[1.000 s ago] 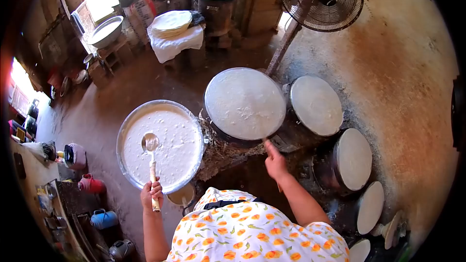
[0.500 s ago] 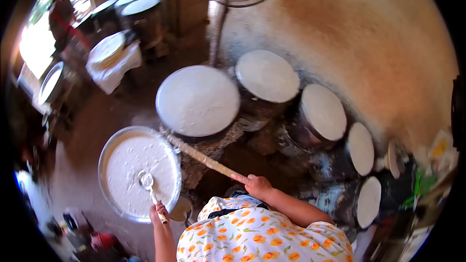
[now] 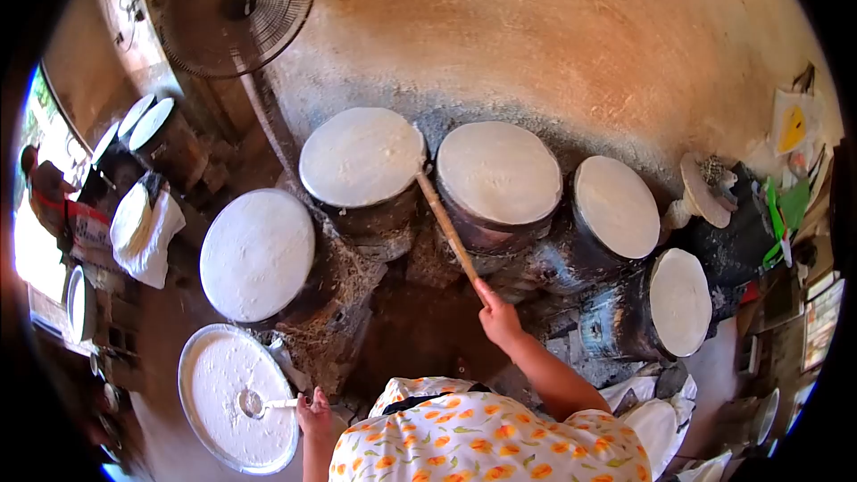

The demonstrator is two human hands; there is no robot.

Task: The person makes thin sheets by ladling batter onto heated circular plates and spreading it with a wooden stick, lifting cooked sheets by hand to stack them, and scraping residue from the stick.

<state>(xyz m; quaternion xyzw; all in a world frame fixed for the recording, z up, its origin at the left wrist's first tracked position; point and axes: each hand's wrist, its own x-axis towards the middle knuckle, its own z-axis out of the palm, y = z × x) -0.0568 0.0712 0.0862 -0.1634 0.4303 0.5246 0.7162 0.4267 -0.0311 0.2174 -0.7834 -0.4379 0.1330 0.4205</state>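
My right hand is wrapped round a long wooden stick, whose far tip reaches the right edge of a white-topped drum. My left hand grips the pale handle of a ladle. The ladle's bowl rests in white batter inside a wide metal basin at the lower left. Just above the basin stands another round white top. Further white tops curve away to the right.
A standing fan is at the upper left. Beyond it, a person in a red apron stands near a doorway. A stack of flat white rounds lies on cloth. At the lower right, a white round lies on a sheet.
The view has swung to the right. The stick in my right hand has moved from the drum beside the basin to the one after it. My left hand still holds the ladle.
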